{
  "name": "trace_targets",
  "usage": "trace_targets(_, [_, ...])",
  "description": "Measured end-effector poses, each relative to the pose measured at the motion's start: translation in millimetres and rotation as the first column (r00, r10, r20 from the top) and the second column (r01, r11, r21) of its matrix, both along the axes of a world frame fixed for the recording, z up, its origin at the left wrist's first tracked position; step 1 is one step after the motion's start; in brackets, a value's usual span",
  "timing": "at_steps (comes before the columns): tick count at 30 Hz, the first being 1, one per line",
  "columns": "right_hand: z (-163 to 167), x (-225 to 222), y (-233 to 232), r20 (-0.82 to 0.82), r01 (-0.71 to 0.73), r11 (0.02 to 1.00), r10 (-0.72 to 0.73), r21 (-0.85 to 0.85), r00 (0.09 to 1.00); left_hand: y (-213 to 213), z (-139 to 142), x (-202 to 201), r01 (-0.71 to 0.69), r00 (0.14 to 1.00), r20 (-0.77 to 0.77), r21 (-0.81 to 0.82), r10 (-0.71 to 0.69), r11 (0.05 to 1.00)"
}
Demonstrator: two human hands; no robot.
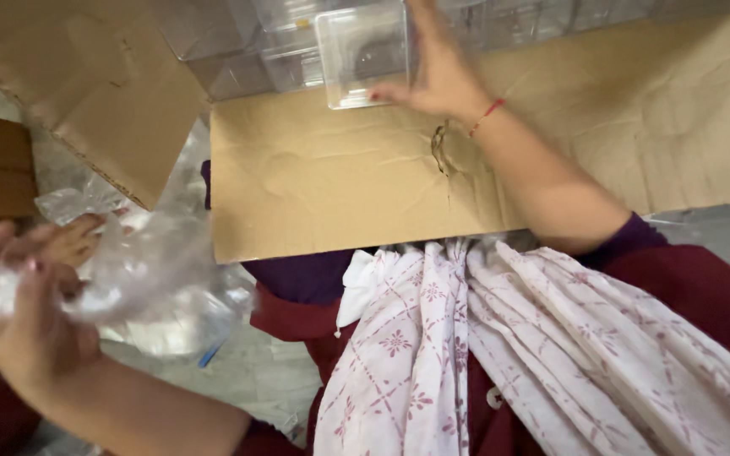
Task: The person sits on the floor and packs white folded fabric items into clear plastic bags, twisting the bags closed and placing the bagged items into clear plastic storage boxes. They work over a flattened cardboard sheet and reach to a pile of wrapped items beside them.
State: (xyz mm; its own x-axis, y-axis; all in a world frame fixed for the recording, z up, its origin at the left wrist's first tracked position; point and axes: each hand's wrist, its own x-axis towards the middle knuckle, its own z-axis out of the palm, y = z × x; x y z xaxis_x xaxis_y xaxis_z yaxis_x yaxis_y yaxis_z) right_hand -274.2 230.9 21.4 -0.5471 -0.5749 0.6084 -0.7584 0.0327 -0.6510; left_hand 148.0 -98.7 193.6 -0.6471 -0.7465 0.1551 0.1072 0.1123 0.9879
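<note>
The right hand (437,80) rests open-fingered on a clear plastic box (361,55), which sits on the cardboard flap (331,181); the box looks light, rigid and slippery, best gripped by its rim. The left hand's (31,325) fingers clench soft, crinkly plastic wrap (145,279).

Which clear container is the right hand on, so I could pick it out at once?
Start at the big cardboard box with its open flaps; clear plastic containers pack its far side. The right hand rests on a small clear square tray at the flap's top edge. Unlike its neighbours, it lies tilted toward the camera, showing its whole rim.
</note>
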Motion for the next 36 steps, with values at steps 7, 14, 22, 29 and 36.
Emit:
trace_targets(7, [6, 9, -6, -0.103, 0.243, 0.929, -0.223, 0.278, 0.969, 103, 6, -96, 0.466, 0.883, -0.103, 0.079, -0.458, 0.881])
trace_targets(14, [48, 34, 11, 0.407, -0.238, 0.885, 0.405, -0.400, 0.819, 162, -63, -256, 0.612, 0.764, -0.300, 0.055, -0.571, 0.789])
trace_targets(22, [61, 45, 1, 0.626, 0.190, 0.780, 0.302, -0.596, 0.719, 170, -89, -268, 0.433, 0.880, -0.168, -0.098, -0.444, 0.896])
trace_targets(29, [53, 46, 3, 0.670, 0.015, 0.855, 0.396, -0.519, 0.628, 186, -99, -269, 0.414, 0.879, -0.243, -0.038, -0.410, 0.910])
trace_targets(36, [39, 44, 9, 0.678, -0.011, 0.823, 0.474, -0.567, 0.562, 188, -120, -267, 0.345, 0.914, -0.357, 0.426, -0.195, 0.836])
